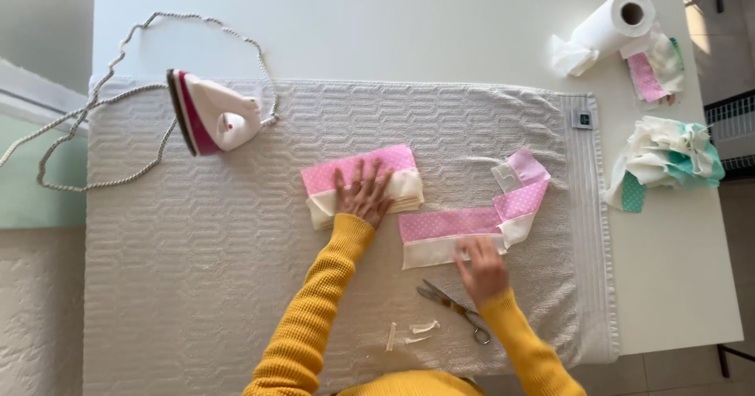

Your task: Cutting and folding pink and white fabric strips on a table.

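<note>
My left hand (363,195) lies flat with fingers spread on a folded stack of pink dotted and cream fabric (397,168) in the middle of a white towel (197,262). My right hand (481,266) rests on the cream edge of a long pink-and-cream fabric strip (452,227) that bends up to the right and ends in a loose folded tail (521,172). Whether its fingers pinch the cloth I cannot tell. Both arms wear yellow knitted sleeves.
Scissors (452,308) and small cloth scraps (413,333) lie near my right wrist. A white and pink iron (212,114) stands on its heel at the towel's upper left, its cord (94,105) looping off the table. A paper towel roll (609,22) and fabric piles (668,156) sit at right.
</note>
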